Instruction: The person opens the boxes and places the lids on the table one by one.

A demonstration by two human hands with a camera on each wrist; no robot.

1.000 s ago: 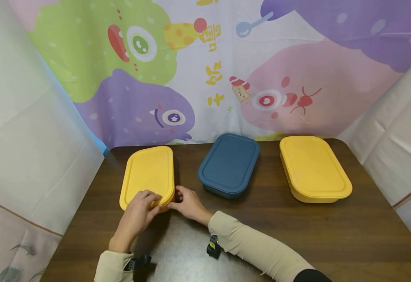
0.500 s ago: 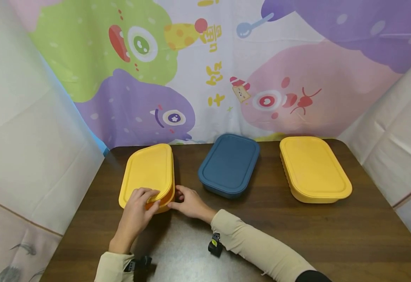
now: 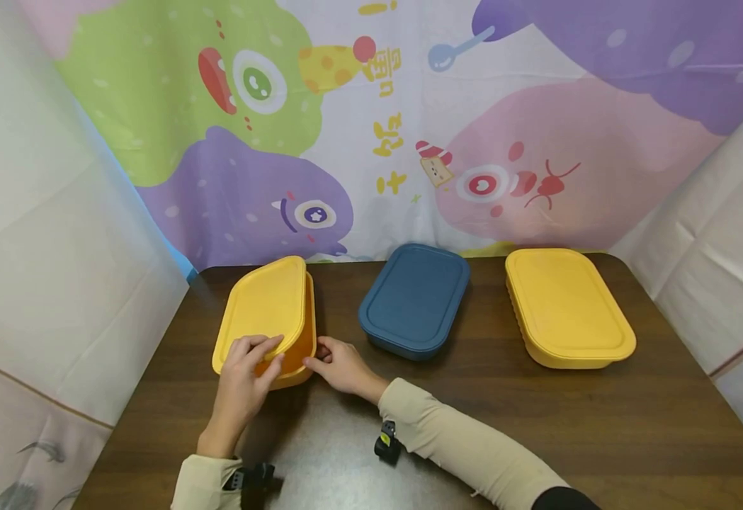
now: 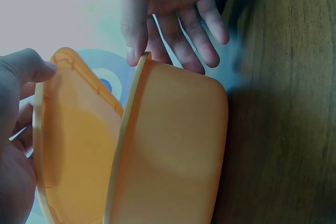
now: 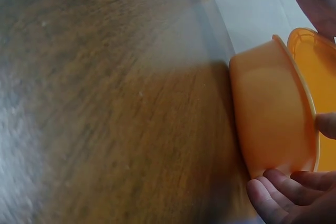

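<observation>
The yellow lid is tilted up at its near right corner from the left yellow food container. My left hand pinches that raised edge, thumb on the underside and fingers on top. Between lid and rim a gap shows the container's orange-looking inside. My right hand holds the container's near right corner. In the right wrist view its thumb lies at the rim and its fingers press the outer wall. The left wrist view shows the lid's underside leaning away from the container wall.
A blue lidded container stands right of the hands. Farther right is another yellow lidded container. All stand on a dark wooden table, with a printed cloth behind and pale cloth walls at both sides.
My left hand has raised the lid's near right corner and tipped it leftward, widening the gap above the container. My right hand has stayed at the container's corner.
</observation>
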